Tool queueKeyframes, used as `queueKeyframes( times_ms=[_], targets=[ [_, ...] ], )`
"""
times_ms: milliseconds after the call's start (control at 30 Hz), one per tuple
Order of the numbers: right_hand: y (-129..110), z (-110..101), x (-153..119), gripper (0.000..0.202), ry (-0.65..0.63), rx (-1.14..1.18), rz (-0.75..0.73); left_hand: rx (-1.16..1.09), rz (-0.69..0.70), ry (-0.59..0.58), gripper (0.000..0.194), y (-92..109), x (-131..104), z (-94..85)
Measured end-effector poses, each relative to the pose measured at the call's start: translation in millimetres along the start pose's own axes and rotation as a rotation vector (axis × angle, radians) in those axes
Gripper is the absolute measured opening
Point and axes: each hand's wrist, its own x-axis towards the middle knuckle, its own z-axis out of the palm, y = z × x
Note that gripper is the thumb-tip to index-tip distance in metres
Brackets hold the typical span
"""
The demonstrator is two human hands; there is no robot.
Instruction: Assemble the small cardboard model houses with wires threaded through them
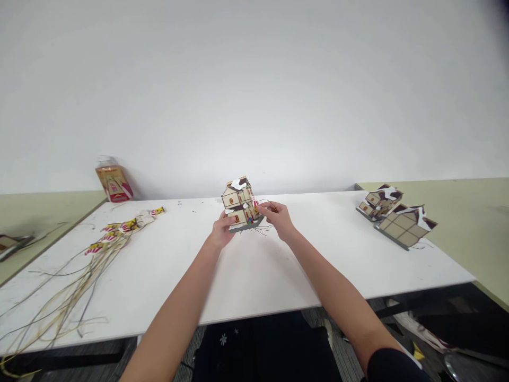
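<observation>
A small model house (pixel 234 200) with cream walls, dark roof edges and white snow-like patches is held up over the middle of the white table. My left hand (pixel 222 230) grips its lower left side and grey base. At the house's right front, my right hand (pixel 278 216) pinches a small red-and-white striped piece (pixel 255 203), which lies against the wall. Thin dark wires stick out beside the right fingers and below the base. The fingertips partly cover the striped piece, so its full shape is hidden.
Striped red, white and yellow pieces (pixel 128 226) with long loose wires (pixel 89 270) lie at the left of the white table (pixel 318 265). A bottle (pixel 114 180) stands at the back left. Two more model houses (pixel 407 225) sit at the right, and part of another (pixel 11 244) shows far left.
</observation>
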Motion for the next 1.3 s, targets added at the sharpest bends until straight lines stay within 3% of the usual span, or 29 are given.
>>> queueKeyframes(
  times_ms=[200, 500, 867, 1033, 1300],
  targets=[
    [1, -1, 1, 0.036, 0.035, -0.004, -0.015, 0.007, 0.002, -0.038, 0.064, -1, -1, 0.9],
    [3, -7, 4, 0.033, -0.005, -0.004, 0.018, 0.055, -0.019, 0.046, 0.058, -8, 1, -12.3],
    [-1, -15, 4, 0.038, -0.126, -0.025, 0.048, 0.126, -0.041, 0.071, 0.054, -3, -6, -8.1],
    [-3, -15, 5, 0.041, -0.185, 0.03, 0.107, 0.098, -0.069, 0.012, 0.058, -6, -5, -8.7],
    [-4, -12, 5, 0.041, -0.155, 0.016, 0.174, 0.058, -0.083, -0.063, 0.064, -3, -5, -0.9]
  ],
)
